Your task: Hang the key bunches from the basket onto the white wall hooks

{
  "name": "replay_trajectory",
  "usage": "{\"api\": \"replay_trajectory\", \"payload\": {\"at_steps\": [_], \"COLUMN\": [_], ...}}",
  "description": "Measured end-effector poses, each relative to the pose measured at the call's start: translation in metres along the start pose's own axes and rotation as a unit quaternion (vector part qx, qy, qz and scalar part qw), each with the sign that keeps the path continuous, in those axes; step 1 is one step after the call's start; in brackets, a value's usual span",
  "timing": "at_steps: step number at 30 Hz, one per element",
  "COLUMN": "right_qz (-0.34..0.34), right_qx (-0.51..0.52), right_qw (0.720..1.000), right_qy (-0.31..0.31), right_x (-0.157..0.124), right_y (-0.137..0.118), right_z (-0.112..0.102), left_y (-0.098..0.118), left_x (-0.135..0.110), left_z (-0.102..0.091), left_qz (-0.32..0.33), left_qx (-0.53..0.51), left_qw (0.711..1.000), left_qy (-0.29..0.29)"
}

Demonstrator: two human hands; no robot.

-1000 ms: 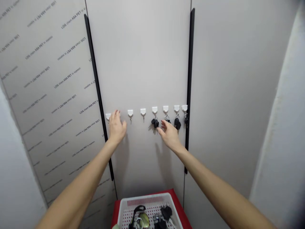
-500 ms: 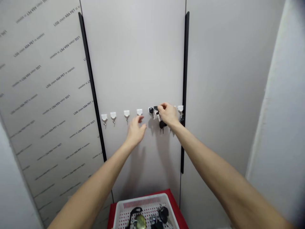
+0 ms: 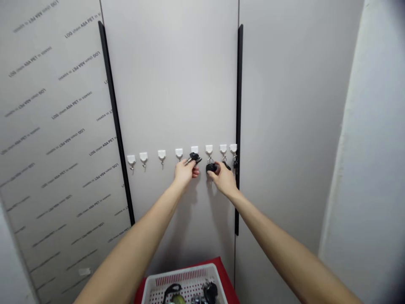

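Observation:
A row of white adhesive hooks (image 3: 161,154) runs across the pale door panel. My left hand (image 3: 184,173) is closed on a bunch of black-headed keys (image 3: 193,158), held in front of one of the middle hooks. My right hand (image 3: 224,178) pinches another set of black-headed keys (image 3: 211,168), which hangs by a ring from the hook (image 3: 209,150) just right of that. Beyond my right fingers, more keys (image 3: 234,162) hang on the two rightmost hooks, partly covered by the hand.
Below, a white perforated basket (image 3: 182,274) on a red surface (image 3: 229,291) holds several keys (image 3: 209,290), a black strap (image 3: 172,289) and a round yellowish object (image 3: 177,299). Long black handles (image 3: 115,122) edge the panel on both sides. A wall (image 3: 363,169) stands at right.
The keys that my right hand held at the middle hook are now in my left hand, which has closed. My right hand has moved down to the keys on the neighbouring hook.

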State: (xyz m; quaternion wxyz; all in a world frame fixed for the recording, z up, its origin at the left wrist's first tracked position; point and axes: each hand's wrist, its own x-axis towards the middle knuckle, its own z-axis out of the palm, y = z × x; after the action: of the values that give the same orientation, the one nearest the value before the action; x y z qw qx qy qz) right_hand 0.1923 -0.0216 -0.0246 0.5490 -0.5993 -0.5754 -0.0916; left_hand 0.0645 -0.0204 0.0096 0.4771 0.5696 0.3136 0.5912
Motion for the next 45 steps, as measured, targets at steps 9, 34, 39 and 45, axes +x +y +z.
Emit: {"api": "replay_trajectory", "payload": {"at_steps": [9,34,39,45], "right_qz": [-0.016,0.069,0.083,0.038], "right_qx": [0.059,-0.034,-0.133,-0.095], "right_qw": [0.996,0.996,0.987,0.992], "right_qy": [0.060,0.049,0.017,0.080], "right_x": [0.051,-0.007,0.028,0.055], "right_y": [-0.040,0.052,0.047,0.038], "right_z": [-0.025,-0.051,-0.050,-0.067], "left_y": [0.059,-0.074,-0.060,-0.034], "left_x": [0.026,-0.025,0.020,0.034], "left_z": [0.019,0.035,0.095,0.106], "left_qz": [0.081,0.015,0.026,0.039], "left_qx": [0.047,0.343,0.278,0.196], "left_qw": [0.995,0.934,0.960,0.980], "left_qy": [-0.014,-0.100,-0.002,-0.006]}}
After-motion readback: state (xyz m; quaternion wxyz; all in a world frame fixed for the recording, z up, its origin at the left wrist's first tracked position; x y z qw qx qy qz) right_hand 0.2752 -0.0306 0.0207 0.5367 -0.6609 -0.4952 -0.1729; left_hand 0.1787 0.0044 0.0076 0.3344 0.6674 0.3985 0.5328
